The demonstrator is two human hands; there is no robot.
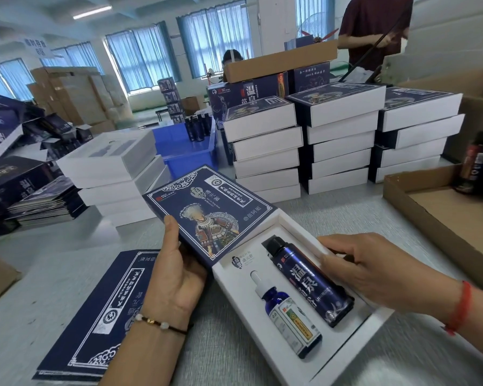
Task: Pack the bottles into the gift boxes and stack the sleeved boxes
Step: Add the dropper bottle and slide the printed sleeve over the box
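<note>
A white gift box (299,296) lies open on a grey table (229,355), seen from above by a head-worn camera. Two bottles are seated in its moulded tray: a tall dark blue bottle (308,280) in the right recess and a small dropper bottle (286,310) in the left recess, side by side but apart. The printed blue sleeve (207,211) is gripped along its near edge by the left hand (176,277), thumb on top and fingers curled beneath, and is held tilted over the box's far left corner. The right hand (365,270) is laid on the box's right rim, its fingers loosely bent against the tall bottle; whether the bottle is pinched cannot be told. Flat sleeves (95,324) lie under the left wrist. Stacks of sleeved boxes (343,137) stand beyond. The sleeving is judged best done by pressing both bottles flush first, steadying the box, squaring the sleeve's mouth to the box end, then sliding it on evenly so no corner is caught.
</note>
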